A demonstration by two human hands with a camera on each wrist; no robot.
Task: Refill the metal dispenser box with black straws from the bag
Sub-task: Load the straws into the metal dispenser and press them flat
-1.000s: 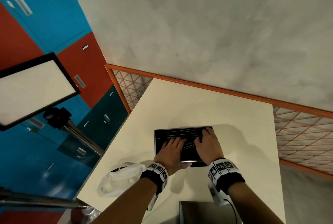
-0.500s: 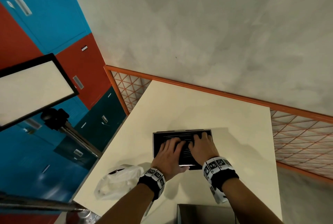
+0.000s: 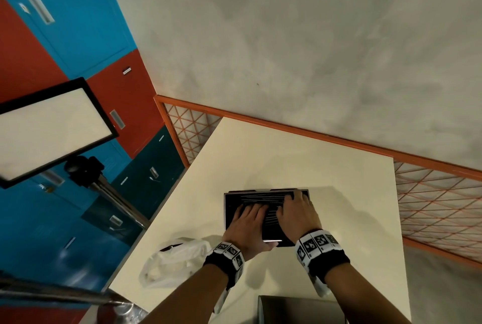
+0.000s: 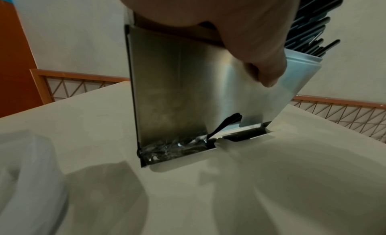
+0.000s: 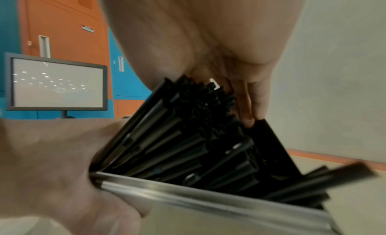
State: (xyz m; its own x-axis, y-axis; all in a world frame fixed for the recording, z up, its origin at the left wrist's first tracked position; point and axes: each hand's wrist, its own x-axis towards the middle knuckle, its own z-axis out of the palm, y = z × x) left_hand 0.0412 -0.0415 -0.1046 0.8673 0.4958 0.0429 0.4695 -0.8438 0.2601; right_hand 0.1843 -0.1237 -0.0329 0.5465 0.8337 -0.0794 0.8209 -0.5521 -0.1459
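The metal dispenser box (image 3: 226, 215) stands on the cream table (image 3: 287, 156), its open top filled with black straws (image 3: 263, 199). My left hand (image 3: 247, 222) lies flat on the straws at the box's left half. Its thumb (image 4: 261, 56) rests against the steel front wall (image 4: 173, 89). My right hand (image 3: 297, 214) lies on the right half, its fingers (image 5: 250, 96) reaching down among the straws (image 5: 188, 139) at the far wall. One straw (image 4: 225, 124) shows in the slot at the box's foot. The white plastic bag (image 3: 172, 261) lies crumpled to the left.
A grey metal piece (image 3: 294, 309) lies at the table's near edge, just before my arms. An orange-framed mesh barrier (image 3: 430, 206) runs behind and right of the table. A light panel (image 3: 49, 128) on a tripod stands off the table's left side.
Both hands have stayed on the straws, their fingers shifting slightly across the top. The box and the bag have not moved.
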